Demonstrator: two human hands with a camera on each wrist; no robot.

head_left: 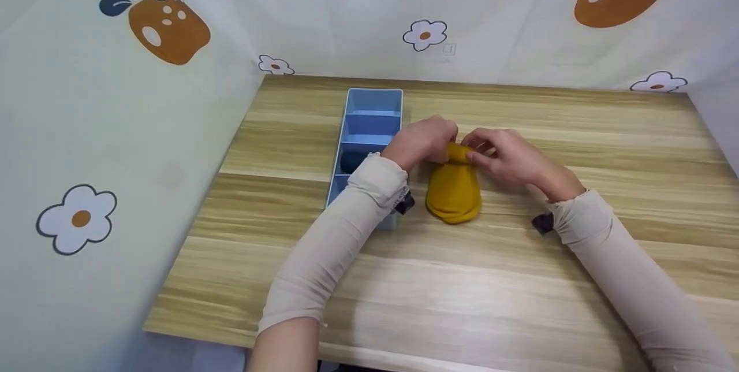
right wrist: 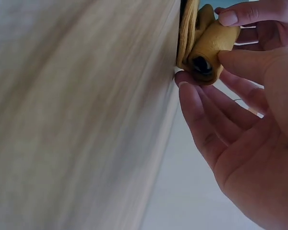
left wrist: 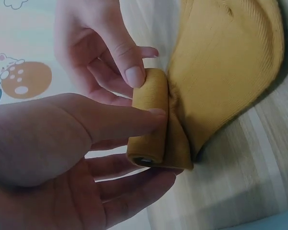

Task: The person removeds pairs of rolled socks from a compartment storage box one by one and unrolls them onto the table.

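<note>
A mustard-yellow sock (head_left: 453, 193) lies on the table, its far end wound into a short roll and the rest flat toward the front. My left hand (head_left: 424, 138) grips the left end of the roll, with its thumb (left wrist: 134, 120) on top and the fingers underneath in the left wrist view. At the other end, my right hand (head_left: 511, 155) pinches the roll between thumb and fingers. The right wrist view shows the end of the rolled sock (right wrist: 211, 57) as a spiral with a dark hollow, and the right fingers (right wrist: 201, 115) beneath it.
Just left of the sock stands a light-blue divided box (head_left: 374, 101), partly covered by my left arm. One compartment contains a dark rolled item (head_left: 351, 161). The wooden table (head_left: 277, 187) meets patterned white walls (head_left: 358, 25) at the back and left.
</note>
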